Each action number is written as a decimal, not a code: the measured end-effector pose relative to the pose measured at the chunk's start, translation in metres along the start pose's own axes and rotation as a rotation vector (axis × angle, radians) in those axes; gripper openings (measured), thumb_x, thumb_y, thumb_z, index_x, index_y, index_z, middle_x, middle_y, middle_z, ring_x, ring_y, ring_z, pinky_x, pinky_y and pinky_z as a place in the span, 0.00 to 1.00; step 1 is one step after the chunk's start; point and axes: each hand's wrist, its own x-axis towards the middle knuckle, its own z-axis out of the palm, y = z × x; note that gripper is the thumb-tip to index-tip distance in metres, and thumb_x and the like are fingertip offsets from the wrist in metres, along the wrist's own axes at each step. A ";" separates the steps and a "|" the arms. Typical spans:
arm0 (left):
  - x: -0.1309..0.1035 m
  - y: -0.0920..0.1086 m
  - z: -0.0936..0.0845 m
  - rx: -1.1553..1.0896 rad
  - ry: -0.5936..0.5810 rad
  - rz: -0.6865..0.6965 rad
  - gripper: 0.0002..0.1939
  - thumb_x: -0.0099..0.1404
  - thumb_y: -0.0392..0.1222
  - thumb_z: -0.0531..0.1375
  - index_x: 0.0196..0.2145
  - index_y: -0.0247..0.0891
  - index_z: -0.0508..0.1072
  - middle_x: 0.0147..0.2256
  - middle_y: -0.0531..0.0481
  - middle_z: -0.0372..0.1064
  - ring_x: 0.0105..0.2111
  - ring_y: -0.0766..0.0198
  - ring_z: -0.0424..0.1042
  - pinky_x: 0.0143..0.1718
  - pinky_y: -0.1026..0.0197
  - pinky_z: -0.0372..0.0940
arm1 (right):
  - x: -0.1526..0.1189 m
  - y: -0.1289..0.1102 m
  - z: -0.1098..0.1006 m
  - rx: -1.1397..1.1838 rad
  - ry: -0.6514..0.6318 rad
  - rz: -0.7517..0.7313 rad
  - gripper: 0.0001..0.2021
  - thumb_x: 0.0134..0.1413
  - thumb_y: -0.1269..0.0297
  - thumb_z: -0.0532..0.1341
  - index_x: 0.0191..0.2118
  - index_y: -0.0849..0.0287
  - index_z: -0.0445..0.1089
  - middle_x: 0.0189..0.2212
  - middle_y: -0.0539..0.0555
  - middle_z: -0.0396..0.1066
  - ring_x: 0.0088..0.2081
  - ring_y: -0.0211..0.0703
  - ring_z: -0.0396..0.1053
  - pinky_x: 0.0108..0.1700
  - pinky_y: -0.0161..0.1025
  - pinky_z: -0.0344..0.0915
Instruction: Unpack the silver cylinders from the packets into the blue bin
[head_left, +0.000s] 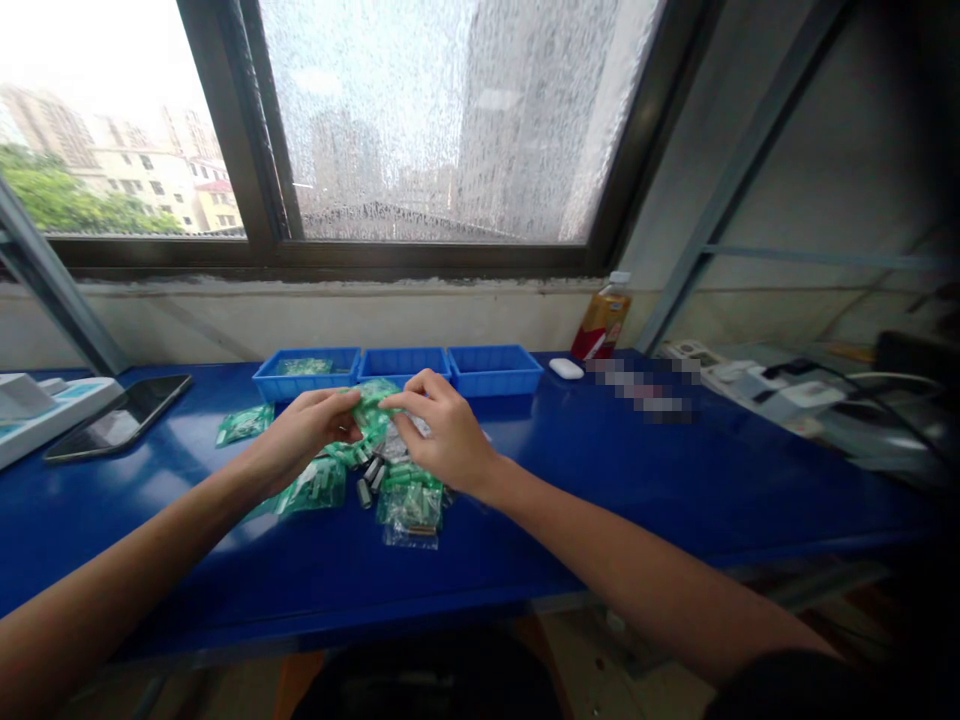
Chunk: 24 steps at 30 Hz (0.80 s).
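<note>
Pinching green bag (pixel 370 408), both hands (pixel 448 428) | rims of blue trays (pixel 496 383) just beyond | room rightward over blue tabletop (pixel 615 470)

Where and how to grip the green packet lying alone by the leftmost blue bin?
The green packet is probably best pinched at its left edge, from above and left: it lies low on the table, and that edge faces away from the left hand and leftmost bin.

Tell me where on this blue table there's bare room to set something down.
The widest bare patch of table lies between your right forearm and the white oval object. A smaller one sits between the phone and the lone green packet. It's crowded around your left hand and right hand, with green packets, a clear bag and dark cylinders.
</note>
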 end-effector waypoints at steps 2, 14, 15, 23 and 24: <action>0.000 -0.002 -0.002 0.214 0.076 0.139 0.14 0.60 0.50 0.55 0.29 0.34 0.70 0.23 0.51 0.66 0.24 0.65 0.66 0.28 0.62 0.62 | 0.002 0.000 0.000 0.074 -0.026 0.097 0.09 0.48 0.70 0.58 0.37 0.58 0.72 0.34 0.54 0.65 0.39 0.42 0.62 0.43 0.42 0.60; -0.003 -0.002 -0.003 0.631 -0.039 0.494 0.21 0.61 0.49 0.56 0.50 0.41 0.67 0.46 0.43 0.67 0.45 0.56 0.67 0.44 0.53 0.64 | 0.006 0.012 0.005 0.360 -0.033 0.415 0.10 0.54 0.61 0.55 0.31 0.62 0.70 0.22 0.50 0.63 0.25 0.35 0.60 0.28 0.35 0.58; -0.003 -0.001 -0.003 0.484 -0.046 0.381 0.23 0.62 0.52 0.53 0.51 0.39 0.66 0.44 0.42 0.68 0.43 0.56 0.68 0.42 0.53 0.65 | 0.005 0.011 0.005 0.251 -0.019 0.304 0.09 0.54 0.64 0.55 0.34 0.61 0.71 0.24 0.50 0.63 0.26 0.35 0.60 0.30 0.35 0.59; 0.008 -0.005 -0.009 -0.089 0.063 0.015 0.22 0.52 0.44 0.64 0.44 0.34 0.69 0.26 0.53 0.66 0.24 0.69 0.66 0.27 0.65 0.62 | -0.002 0.008 0.011 0.047 -0.074 0.002 0.17 0.53 0.74 0.53 0.48 0.59 0.68 0.40 0.56 0.62 0.40 0.40 0.64 0.45 0.41 0.64; 0.012 -0.006 -0.013 -0.067 0.108 0.050 0.18 0.51 0.44 0.64 0.39 0.33 0.71 0.26 0.52 0.67 0.24 0.70 0.65 0.27 0.66 0.62 | -0.002 0.008 0.011 0.038 -0.064 -0.001 0.17 0.52 0.72 0.54 0.48 0.59 0.67 0.42 0.57 0.61 0.42 0.41 0.63 0.47 0.42 0.63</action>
